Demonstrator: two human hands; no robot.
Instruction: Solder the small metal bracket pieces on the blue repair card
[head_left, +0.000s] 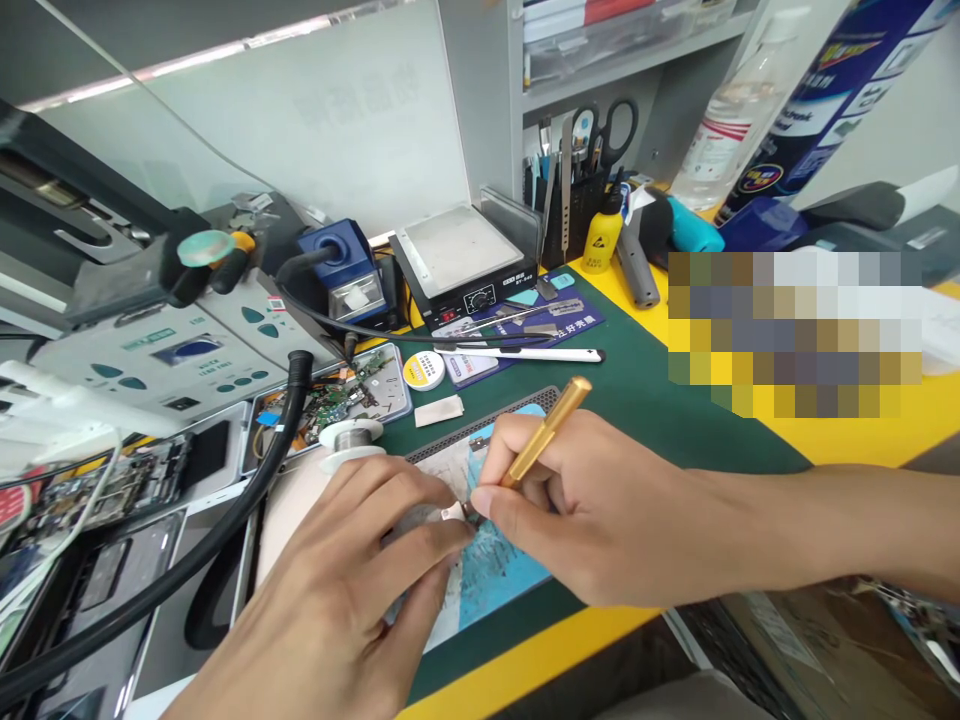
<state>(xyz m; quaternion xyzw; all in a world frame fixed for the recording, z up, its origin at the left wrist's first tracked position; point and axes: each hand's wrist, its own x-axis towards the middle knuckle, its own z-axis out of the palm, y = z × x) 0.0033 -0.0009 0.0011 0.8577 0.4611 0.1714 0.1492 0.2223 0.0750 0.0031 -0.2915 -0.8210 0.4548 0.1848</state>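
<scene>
Slanting down toward the table's (525, 660) near edge, gold tool (547, 432) is pinched by right hand (574, 505), lower end beside pale part (452, 512) pinched by left hand (345, 560).

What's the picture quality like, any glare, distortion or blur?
In the head view throughout: a strip glares, upper left; the bottle and can lean, perhaps lens distortion; a pixelated block hides part of the right; the tool looks fairly sharp.
</scene>
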